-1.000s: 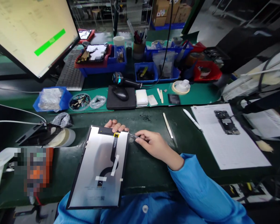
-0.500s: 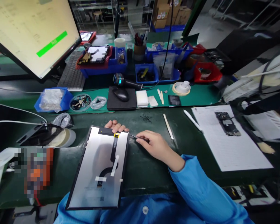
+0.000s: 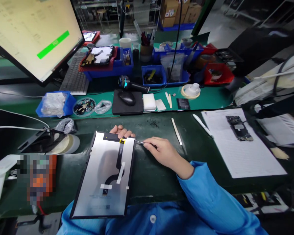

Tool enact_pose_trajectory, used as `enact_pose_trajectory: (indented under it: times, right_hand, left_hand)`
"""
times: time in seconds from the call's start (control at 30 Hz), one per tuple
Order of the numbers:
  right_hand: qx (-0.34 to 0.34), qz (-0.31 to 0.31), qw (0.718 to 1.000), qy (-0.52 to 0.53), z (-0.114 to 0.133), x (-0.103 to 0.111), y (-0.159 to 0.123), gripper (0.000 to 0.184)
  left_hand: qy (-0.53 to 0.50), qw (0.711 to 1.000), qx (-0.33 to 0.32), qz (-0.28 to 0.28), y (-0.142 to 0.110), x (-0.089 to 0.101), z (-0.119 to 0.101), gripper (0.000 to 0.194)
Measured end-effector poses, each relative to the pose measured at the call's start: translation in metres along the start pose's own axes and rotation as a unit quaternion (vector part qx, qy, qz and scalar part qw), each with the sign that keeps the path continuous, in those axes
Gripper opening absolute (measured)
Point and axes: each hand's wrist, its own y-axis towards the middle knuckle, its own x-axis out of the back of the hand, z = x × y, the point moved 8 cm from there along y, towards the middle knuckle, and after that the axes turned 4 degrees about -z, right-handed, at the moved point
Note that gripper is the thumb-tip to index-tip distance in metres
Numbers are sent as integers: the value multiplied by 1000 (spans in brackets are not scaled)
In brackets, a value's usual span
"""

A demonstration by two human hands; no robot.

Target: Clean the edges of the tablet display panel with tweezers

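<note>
I held the screen (image 3: 95, 171) in my left grip (image 3: 123, 132), cable (image 3: 120, 160) taped; my right grip (image 3: 165, 152) pinched a thin tool (image 3: 139, 142), far-right corner (image 3: 132, 140) seemingly unfinished

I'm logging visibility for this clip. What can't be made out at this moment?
All in the head view:
- Left hand: palm and wrist, hidden behind the display panel.
- Thin metal tool: its rear part, covered by the right hand.
- Monitor: cut off by the top and left edges; its small text is blurred.
- Orange device: masked by pixelation.
- Paper sheet: print too small to read.
</note>
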Motion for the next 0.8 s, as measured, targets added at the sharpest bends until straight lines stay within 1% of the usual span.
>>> enact_pose_trajectory:
  times: [0.1,0.17,0.27,0.3,0.43,0.47,0.53,0.6,0.63,0.73,0.8]
  right_hand:
    - [-32,6,999,13,-5,-2,-1,11]
    - [-15,4,1000,3,-3,-1,0,9]
    - [20,-2,1000,-17,1,0,0,17]
    - [17,-2,1000,-17,1,0,0,17]
    - [-29,4,1000,0,-6,-3,-1,14]
    - [-27,4,1000,0,-6,-3,-1,12]
    - [-1,1,1000,-7,-2,-2,-1,10]
    - [22,-3,1000,-15,1,-1,0,15]
    - [21,-2,1000,-14,1,-1,-1,16]
    - [-14,5,1000,3,-5,-2,-1,14]
    - [-17,4,1000,7,-5,-2,-1,12]
  left_hand:
    - [2,1000,-3,1,-1,-2,-1,54]
    - [3,1000,-5,1,-1,-2,-1,54]
    - [1,1000,-7,2,-1,-2,-1,54]
    - [-2,1000,-8,2,-2,-2,-1,53]
    - [-10,1000,-10,2,-3,-3,-1,53]
    - [-11,1000,-10,2,-3,-2,-1,54]
    - [-10,1000,-9,1,-3,-1,0,54]
    - [-8,1000,-9,-2,-2,1,2,54]
    - [-6,1000,-9,-3,-1,2,3,54]
    - [1,1000,-9,-8,4,3,4,59]
    - [5,1000,-9,-10,6,4,5,61]
